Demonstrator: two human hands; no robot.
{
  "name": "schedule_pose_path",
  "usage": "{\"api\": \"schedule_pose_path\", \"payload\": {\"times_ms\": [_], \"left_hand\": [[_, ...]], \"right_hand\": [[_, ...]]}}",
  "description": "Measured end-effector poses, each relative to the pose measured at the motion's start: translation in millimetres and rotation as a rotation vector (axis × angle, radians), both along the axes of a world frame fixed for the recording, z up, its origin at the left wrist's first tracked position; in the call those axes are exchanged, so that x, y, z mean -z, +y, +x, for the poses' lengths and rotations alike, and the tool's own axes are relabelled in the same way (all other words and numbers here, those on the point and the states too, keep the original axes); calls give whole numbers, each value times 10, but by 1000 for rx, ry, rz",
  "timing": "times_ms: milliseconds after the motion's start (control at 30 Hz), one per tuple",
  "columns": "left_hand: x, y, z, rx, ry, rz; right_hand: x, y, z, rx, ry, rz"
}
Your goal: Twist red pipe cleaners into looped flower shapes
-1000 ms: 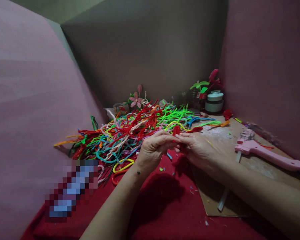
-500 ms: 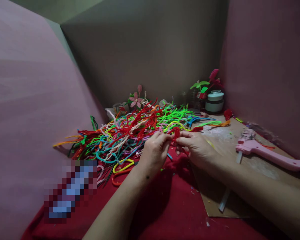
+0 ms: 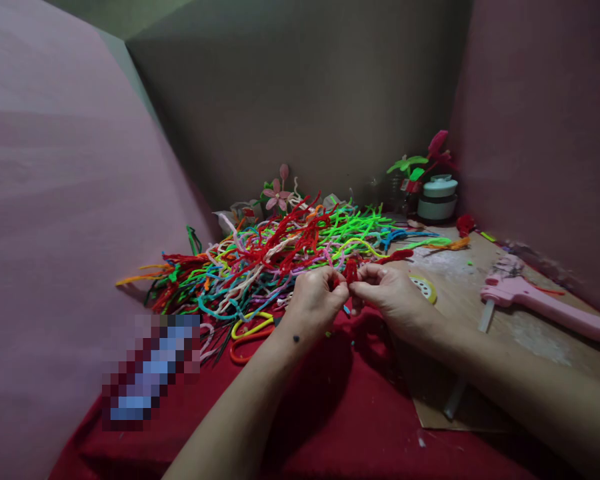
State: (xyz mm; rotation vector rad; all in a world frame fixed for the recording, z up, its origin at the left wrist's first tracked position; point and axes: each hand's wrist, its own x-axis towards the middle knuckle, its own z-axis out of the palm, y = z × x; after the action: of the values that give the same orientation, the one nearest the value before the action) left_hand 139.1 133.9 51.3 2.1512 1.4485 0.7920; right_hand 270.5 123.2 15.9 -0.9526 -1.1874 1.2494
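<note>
Between my two hands is a bent red pipe cleaner [image 3: 351,271], its fuzzy loop standing up above the fingertips. My left hand [image 3: 316,299] pinches it from the left, fingers curled in. From the right, my right hand [image 3: 384,292] grips the same piece between thumb and fingers. The fingertips of both hands almost meet, so its lower part is hidden. Just behind them spreads a tangled pile of colourful pipe cleaners [image 3: 260,267]. Scissors with yellow and red handles [image 3: 243,347] lie left of my left wrist.
A pink glue gun [image 3: 545,303] and a glue stick [image 3: 455,398] lie on the brown board [image 3: 430,413] at right. Behind stand a lidded jar [image 3: 437,200] and a pink flower [image 3: 276,195]. A yellow-rimmed disc [image 3: 424,289] sits beside my right hand. Red cloth [image 3: 310,427] covers the table.
The whole view has shifted slightly, moving the surroundings to the right. My fingers have closed nearer together around the red pipe cleaner, and more of the yellow-rimmed disc shows.
</note>
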Motion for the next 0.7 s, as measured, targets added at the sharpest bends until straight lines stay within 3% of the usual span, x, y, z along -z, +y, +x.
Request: {"api": "schedule_pose_path", "payload": {"times_ms": [167,400,600,700], "left_hand": [[-5,-27,26,-49,36,50],[9,-29,24,-23,61,93],[33,-48,52,-8,-57,-13],[-7,-40,37,83,-244,-162]], "right_hand": [[-22,-15,-1,3,-74,0],[-71,-56,-9,-19,23,-6],[27,-3,24,58,-52,68],[45,36,49,80,8,55]]}}
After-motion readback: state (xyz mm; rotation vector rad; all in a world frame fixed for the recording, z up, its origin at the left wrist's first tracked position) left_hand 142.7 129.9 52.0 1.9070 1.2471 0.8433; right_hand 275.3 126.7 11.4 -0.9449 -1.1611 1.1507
